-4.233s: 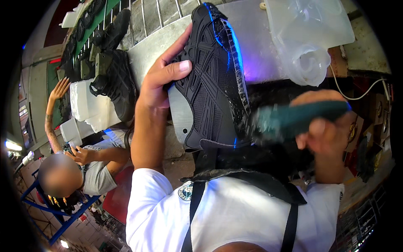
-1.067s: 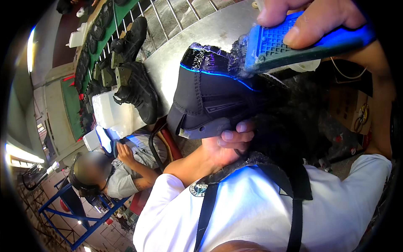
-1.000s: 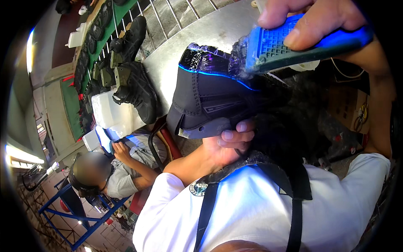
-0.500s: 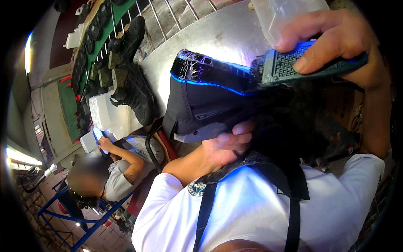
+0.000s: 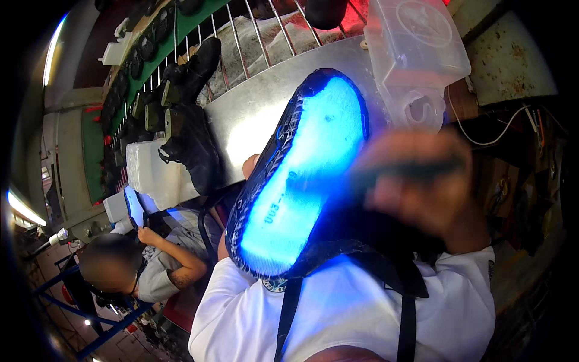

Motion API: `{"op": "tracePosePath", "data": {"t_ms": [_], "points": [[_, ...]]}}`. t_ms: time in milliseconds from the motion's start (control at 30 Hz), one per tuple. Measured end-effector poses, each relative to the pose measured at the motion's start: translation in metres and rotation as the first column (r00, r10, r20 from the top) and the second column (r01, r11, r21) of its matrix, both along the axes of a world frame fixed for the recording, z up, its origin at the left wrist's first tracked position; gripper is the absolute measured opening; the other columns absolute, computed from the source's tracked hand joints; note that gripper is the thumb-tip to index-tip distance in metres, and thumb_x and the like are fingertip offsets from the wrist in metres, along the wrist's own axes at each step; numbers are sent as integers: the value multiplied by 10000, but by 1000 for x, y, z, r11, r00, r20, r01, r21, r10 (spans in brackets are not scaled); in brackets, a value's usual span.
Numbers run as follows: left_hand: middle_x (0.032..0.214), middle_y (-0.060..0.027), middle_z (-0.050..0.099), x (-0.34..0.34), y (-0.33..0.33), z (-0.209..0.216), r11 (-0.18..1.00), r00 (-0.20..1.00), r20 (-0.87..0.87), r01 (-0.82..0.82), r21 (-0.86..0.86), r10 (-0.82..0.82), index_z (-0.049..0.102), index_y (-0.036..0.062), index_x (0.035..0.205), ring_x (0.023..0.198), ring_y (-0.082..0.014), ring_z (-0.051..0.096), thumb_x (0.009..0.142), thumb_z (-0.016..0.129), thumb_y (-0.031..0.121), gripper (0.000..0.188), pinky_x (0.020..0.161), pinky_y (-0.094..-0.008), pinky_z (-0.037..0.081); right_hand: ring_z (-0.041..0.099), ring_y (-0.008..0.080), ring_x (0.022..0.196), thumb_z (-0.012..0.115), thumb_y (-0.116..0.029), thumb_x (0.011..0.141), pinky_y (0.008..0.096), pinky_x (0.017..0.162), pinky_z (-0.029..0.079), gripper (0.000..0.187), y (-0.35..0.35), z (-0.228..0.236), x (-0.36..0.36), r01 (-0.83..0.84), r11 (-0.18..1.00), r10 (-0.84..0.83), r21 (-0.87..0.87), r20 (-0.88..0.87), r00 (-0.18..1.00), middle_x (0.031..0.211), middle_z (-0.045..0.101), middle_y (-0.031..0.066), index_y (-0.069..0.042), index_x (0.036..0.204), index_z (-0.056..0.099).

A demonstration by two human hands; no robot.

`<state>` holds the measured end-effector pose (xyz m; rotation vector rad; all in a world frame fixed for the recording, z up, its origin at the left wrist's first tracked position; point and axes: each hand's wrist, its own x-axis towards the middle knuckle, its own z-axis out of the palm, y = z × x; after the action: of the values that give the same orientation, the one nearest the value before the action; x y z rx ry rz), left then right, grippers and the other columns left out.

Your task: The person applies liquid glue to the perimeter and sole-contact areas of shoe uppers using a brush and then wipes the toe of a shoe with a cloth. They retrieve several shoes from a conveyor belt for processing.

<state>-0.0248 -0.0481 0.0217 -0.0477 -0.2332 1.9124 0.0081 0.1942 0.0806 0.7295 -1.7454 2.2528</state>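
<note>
The left hand (image 5: 250,165) grasps the shoe (image 5: 295,161) from behind; only a bit of it shows past the edge, so the lie of its other fingers is hidden. The shoe stands in front of this grip, tilted, toe end pointing away from the body, its underside (image 5: 309,151) turned up and glowing blue. To the right of it, the right hand (image 5: 434,196), badly blurred, is clenched round the brush (image 5: 374,176), whose head points back toward the shoe. Whether bristles touch I cannot tell.

The step in hand looks like brushing over the underside. The next move seems to call for a steady left grip that keeps this face up, and a level stroke from the right.

Beyond both grips lies the metal table (image 5: 271,78); past the right one sits a clear tub (image 5: 422,57). To the left of the left grip are a second shoe (image 5: 192,145), a white box (image 5: 142,166) and, farther off, a co-worker's hand (image 5: 148,235) on a flat glowing piece (image 5: 134,206).
</note>
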Motion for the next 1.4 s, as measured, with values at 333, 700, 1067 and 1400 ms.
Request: {"op": "tracePosePath", "data": {"t_ms": [333, 700, 1067, 1400], "points": [[1135, -182, 623, -70, -27, 27, 928, 836, -481, -357, -111, 264, 530, -32, 1292, 949, -306, 658, 773, 811, 141, 615, 715, -390, 586, 688, 196, 683, 707, -194, 928, 315, 628, 572, 333, -9, 4, 6, 156, 988, -156, -10, 26, 987, 823, 712, 153, 102, 1072, 663], [1297, -189, 612, -197, -81, 12, 49, 29, -803, -996, -72, -595, 531, -17, 1364, 1230, -349, 592, 710, 906, 89, 761, 1036, -489, 494, 608, 201, 600, 702, -423, 929, 308, 518, 505, 601, 67, -21, 21, 565, 809, -520, -161, 251, 816, 732, 641, 156, 164, 1035, 629], [1345, -79, 650, -359, 5, 41, 651, -720, 132, -512, 561, -681, 648, 130, 1339, 1271, -288, 591, 700, 705, -73, 673, 1045, -390, 517, 567, 183, 560, 638, -305, 948, 299, 445, 472, 504, 88, -62, 37, 519, 838, -500, -170, 144, 854, 889, 622, 216, 132, 1189, 570], [1464, -59, 532, -460, 70, 15, 986, -695, 703, -63, 153, -153, 530, 158, 1442, 1407, -281, 455, 850, 578, 181, 594, 1065, -398, 503, 598, 190, 514, 673, -412, 958, 304, 422, 508, 579, 83, -69, 44, 652, 743, -605, -152, 262, 751, 832, 628, 212, 141, 1115, 607]]}}
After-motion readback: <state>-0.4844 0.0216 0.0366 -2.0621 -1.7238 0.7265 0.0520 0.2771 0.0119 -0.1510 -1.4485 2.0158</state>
